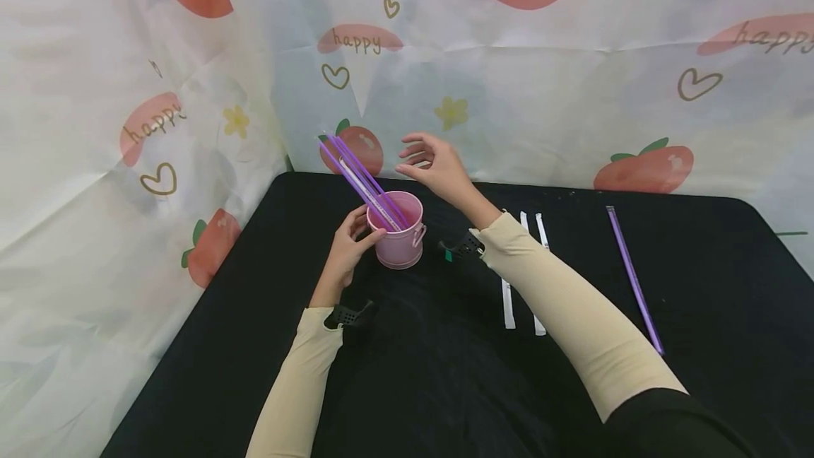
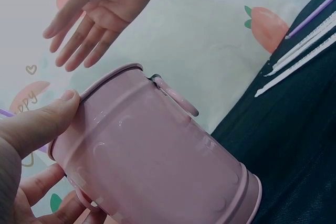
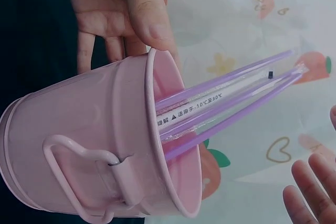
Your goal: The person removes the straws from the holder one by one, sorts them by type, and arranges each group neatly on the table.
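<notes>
A pink bucket (image 1: pixel 399 249) stands on the black table, with purple and white wrapped straws (image 1: pixel 365 182) leaning to the left out of its mouth. Around the bucket's left side is the left hand (image 1: pixel 346 249), its thumb on the rim in the left wrist view. The right hand (image 1: pixel 439 168) is in the air above and to the right of the bucket, holding nothing, its fingers apart and loosely bent. In the right wrist view the straws (image 3: pixel 226 98) lie against the rim inside the bucket (image 3: pixel 79 124), in clear wrappers, one with printed text.
Two white wrapped straws (image 1: pixel 506 302) lie right of the bucket, partly hidden under the right forearm. Farther right lies a purple straw (image 1: pixel 629 267). A patterned cloth (image 1: pixel 540 112) hangs behind the table's far edge.
</notes>
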Demonstrator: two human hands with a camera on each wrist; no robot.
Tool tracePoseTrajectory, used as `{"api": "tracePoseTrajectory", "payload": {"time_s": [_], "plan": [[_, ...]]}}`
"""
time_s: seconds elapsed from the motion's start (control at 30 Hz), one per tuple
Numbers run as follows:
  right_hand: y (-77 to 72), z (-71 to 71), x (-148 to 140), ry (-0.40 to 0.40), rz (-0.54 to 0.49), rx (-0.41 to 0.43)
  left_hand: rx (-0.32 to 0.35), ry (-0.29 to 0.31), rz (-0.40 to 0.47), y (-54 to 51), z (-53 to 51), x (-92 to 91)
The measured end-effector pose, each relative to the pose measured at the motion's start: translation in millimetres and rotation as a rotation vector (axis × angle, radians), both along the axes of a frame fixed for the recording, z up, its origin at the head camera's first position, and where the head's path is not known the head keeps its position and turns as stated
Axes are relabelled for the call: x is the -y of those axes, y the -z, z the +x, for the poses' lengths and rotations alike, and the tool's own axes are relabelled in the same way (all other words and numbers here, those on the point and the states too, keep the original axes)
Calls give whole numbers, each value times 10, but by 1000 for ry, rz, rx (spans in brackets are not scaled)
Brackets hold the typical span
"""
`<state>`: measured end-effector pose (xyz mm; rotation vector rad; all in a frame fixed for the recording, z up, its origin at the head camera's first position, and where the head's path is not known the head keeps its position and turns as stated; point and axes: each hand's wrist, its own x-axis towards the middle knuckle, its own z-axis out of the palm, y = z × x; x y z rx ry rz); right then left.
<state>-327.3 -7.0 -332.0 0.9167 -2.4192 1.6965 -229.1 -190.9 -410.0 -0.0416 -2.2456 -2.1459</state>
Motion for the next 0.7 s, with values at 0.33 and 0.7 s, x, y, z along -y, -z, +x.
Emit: {"api": "tracePoseTrajectory", "payload": {"time_s": [0.33,0.7], "plan": [[16,-26,97,5,16,-2,0,1,0,-9,4,-2],[153,-63,160,11,45,-12,1,3,-3,-6,-1,-2]]}}
